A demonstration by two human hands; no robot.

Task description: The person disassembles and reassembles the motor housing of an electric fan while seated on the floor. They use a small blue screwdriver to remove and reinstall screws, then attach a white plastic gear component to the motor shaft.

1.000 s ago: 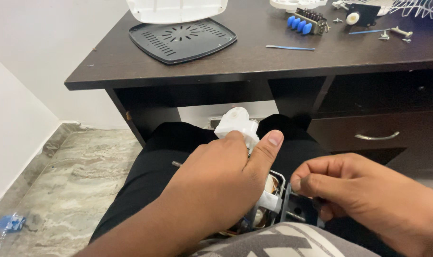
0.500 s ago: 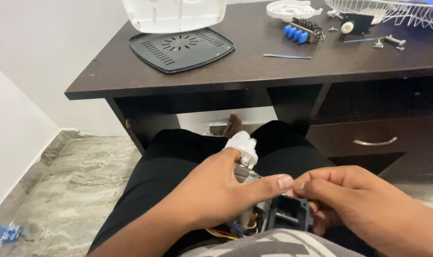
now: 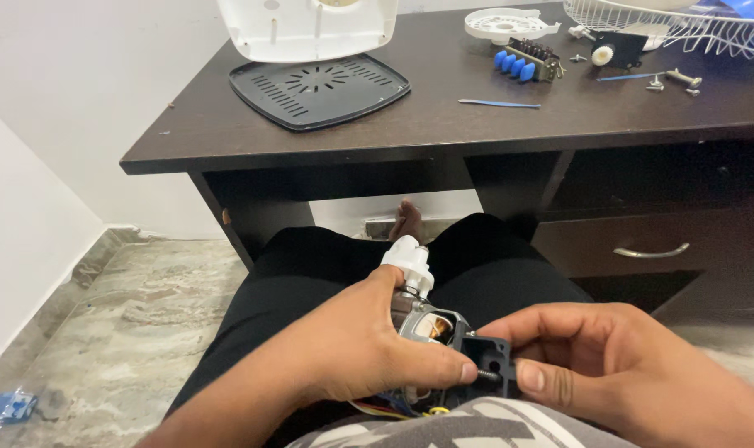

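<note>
Below the dark desk [image 3: 443, 133], both hands work a small motor [image 3: 431, 325].
Left hand [image 3: 356, 348] grasps it steady; right hand [image 3: 609, 365] pinches its black bracket [image 3: 489, 358].

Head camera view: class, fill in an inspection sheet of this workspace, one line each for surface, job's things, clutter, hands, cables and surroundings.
Surface: dark wooden desk, parts spread on top.
Job's things: small motor with white end cap and black bracket, held over the lap.
Clutter: black vented cover, white housing, blue-button switch block, wire guard, loose screws.
Hands: left hand grips the motor; right hand pinches the bracket.
Cables: coloured wires beneath the motor.
Surroundings: marble floor, white wall, drawer handle.
</note>
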